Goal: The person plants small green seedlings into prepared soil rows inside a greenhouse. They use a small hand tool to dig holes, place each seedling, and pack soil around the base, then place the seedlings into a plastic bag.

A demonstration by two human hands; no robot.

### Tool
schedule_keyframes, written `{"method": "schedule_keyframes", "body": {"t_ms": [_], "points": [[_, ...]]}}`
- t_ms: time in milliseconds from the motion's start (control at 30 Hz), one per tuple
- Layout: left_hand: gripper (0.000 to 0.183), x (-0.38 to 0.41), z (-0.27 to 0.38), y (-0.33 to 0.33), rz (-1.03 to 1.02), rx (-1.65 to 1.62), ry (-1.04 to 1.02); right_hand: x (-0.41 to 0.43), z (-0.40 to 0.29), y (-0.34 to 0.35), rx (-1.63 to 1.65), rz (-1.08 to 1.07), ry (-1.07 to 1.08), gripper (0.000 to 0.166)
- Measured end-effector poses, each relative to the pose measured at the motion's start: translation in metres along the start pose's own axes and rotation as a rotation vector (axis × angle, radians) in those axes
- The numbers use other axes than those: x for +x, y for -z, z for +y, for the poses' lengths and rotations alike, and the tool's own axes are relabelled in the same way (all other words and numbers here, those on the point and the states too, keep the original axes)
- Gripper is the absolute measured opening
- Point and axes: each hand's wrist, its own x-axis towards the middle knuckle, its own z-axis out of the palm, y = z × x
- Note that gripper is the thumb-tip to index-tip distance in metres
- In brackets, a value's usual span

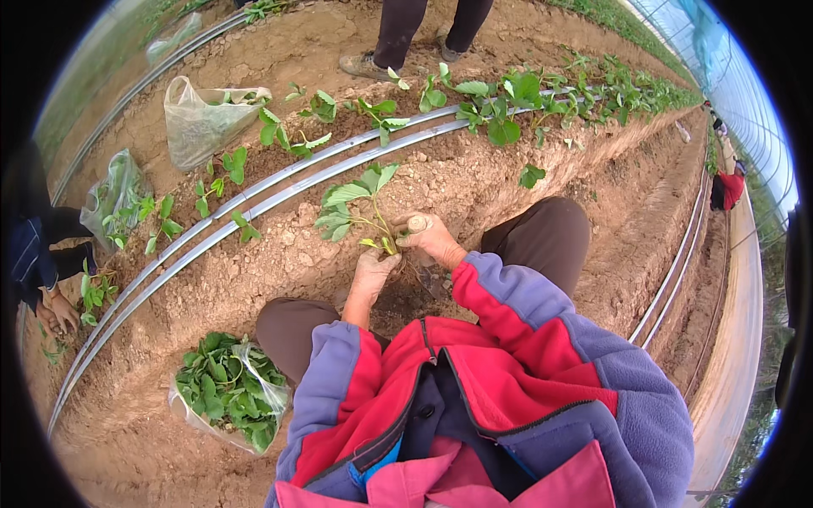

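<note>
A strawberry seedling (356, 197) with several green leaves is upright in front of me, its thin roots (413, 270) hanging bare. My left hand (373, 274) pinches it at the crown. My right hand (432, 238) is closed around a small hand tool with a rounded handle end (417, 223); its dark metal blade (437, 286) shows below, partly hidden by the wrist. The fingers of that hand also touch the seedling's stems. Both hands are over the near side of a raised soil bed (305, 254), between my knees.
Two pale drip tapes (356, 152) run along the bed, with planted strawberry seedlings (508, 108) beyond. A plastic bag of seedlings (222, 387) lies by my left knee. More bags (206, 124) stand across the bed. A co-worker's hands (60, 311) are at left; another person's legs (400, 32) are ahead.
</note>
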Motion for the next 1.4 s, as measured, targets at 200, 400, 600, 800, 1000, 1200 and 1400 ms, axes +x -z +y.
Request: {"method": "schedule_keyframes", "body": {"t_ms": [200,400,600,800,1000,1200,1400], "points": [[0.009,-0.005,0.015,-0.003,0.134,-0.087,-0.209,-0.001,0.019,-0.002,-0.091,-0.055,-0.01,0.037],[0.016,-0.003,0.014,0.003,0.09,-0.116,-0.137,-0.002,0.019,-0.011,-0.151,-0.041,-0.104,0.032],[0.01,0.0,0.01,0.012,0.022,0.033,-0.072,-0.005,0.037,-0.008,-0.25,-0.063,0.017,0.025],[0.01,0.006,0.005,0.009,0.234,-0.057,-0.15,-0.005,0.048,-0.012,-0.449,0.106,0.088,0.024],[0.019,0.01,-0.004,0.013,0.283,0.098,-0.235,-0.017,0.049,-0.022,-0.709,0.197,-0.061,0.025],[0.029,0.015,0.003,0.024,0.43,0.136,-0.311,-0.014,0.086,-0.006,-0.793,0.179,-0.153,0.024],[0.027,0.009,0.009,0.035,0.409,-0.017,-0.462,-0.014,0.046,-0.028,-0.47,0.104,0.198,0.035]]}}
